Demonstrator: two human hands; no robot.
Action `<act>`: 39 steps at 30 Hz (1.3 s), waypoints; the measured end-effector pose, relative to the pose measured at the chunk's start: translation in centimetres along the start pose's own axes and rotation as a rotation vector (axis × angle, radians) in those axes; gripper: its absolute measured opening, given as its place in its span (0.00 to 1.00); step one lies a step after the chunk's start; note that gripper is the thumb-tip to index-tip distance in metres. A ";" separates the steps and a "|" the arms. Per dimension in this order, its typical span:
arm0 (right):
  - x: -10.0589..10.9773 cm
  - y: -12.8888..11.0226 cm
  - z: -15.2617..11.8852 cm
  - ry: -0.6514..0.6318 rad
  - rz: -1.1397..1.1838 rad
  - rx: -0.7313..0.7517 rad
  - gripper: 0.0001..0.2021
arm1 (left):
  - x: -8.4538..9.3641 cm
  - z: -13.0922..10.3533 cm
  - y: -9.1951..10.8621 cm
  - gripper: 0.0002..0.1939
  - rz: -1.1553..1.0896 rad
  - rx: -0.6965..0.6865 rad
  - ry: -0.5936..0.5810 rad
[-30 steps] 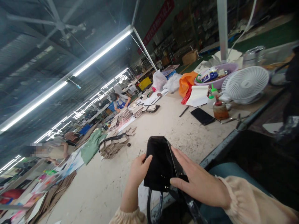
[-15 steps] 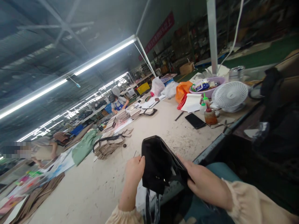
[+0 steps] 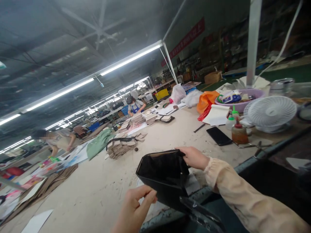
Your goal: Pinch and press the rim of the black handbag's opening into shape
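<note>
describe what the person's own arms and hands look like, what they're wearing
Both hands are bare, no gloves or rings visible. The right hand comes out of a loose, pale peach long sleeve gathered at the cuff. The left hand shows no sleeve in view.

Left hand (image 3: 136, 207) cut off at the wrist by the bottom edge; fingertips pinched together just beside the black bag (image 3: 165, 174), contact unclear. Right hand (image 3: 194, 157) partly hidden behind the bag's rim, fingers inside out of sight. Bag's lower end and strap lost below the desk (image 3: 102, 191) edge in shadow. Labels on the bottles (image 3: 238, 131) too small to read. Red banner (image 3: 186, 40) lettering blurred. Distant workers' faces blurred.
</note>
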State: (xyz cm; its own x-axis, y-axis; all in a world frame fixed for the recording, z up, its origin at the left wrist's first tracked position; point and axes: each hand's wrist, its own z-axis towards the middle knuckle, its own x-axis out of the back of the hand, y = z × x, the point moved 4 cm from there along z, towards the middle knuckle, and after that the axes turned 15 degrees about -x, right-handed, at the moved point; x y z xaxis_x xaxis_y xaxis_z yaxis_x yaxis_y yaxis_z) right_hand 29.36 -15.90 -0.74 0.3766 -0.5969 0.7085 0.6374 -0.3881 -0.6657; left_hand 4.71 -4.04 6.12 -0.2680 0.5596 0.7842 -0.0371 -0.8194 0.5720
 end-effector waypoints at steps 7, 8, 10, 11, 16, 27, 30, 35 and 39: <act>-0.6 1.0 1.6 -0.044 0.252 0.029 0.30 | 2.8 5.5 -1.2 0.08 0.240 -0.206 0.169; -0.4 1.1 1.7 -0.082 0.330 0.037 0.28 | 2.6 6.8 -1.6 0.08 0.275 -0.221 0.145; -0.2 1.0 1.9 -0.144 0.455 0.056 0.23 | 1.9 9.0 -2.2 0.07 0.362 -0.257 0.087; -0.2 1.0 1.9 -0.151 0.479 0.062 0.22 | 1.4 9.9 -2.4 0.07 0.405 -0.273 0.060; -0.7 0.5 1.8 -0.062 0.438 0.021 0.24 | -0.8 12.4 -3.7 0.12 0.492 -0.269 0.022; -1.4 0.3 2.6 -0.005 0.552 -0.063 0.10 | -1.3 12.9 -5.1 0.07 0.392 -0.235 0.007; -1.5 0.2 2.6 0.002 0.562 -0.053 0.08 | -1.4 12.9 -5.2 0.04 0.383 -0.227 -0.016; -1.5 0.3 2.6 0.017 0.549 -0.039 0.09 | -1.5 12.9 -5.2 0.07 0.369 -0.240 -0.063; -1.4 0.4 2.7 0.020 0.522 -0.036 0.08 | -1.5 12.9 -5.1 0.09 0.362 -0.271 -0.072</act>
State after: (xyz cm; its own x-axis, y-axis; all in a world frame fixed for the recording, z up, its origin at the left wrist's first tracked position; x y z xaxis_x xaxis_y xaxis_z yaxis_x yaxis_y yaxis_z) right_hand 30.85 -13.32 -1.35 0.6246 -0.7307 0.2755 0.3448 -0.0585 -0.9369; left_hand 17.75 0.93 5.10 -0.2424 0.2310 0.9423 -0.2065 -0.9613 0.1825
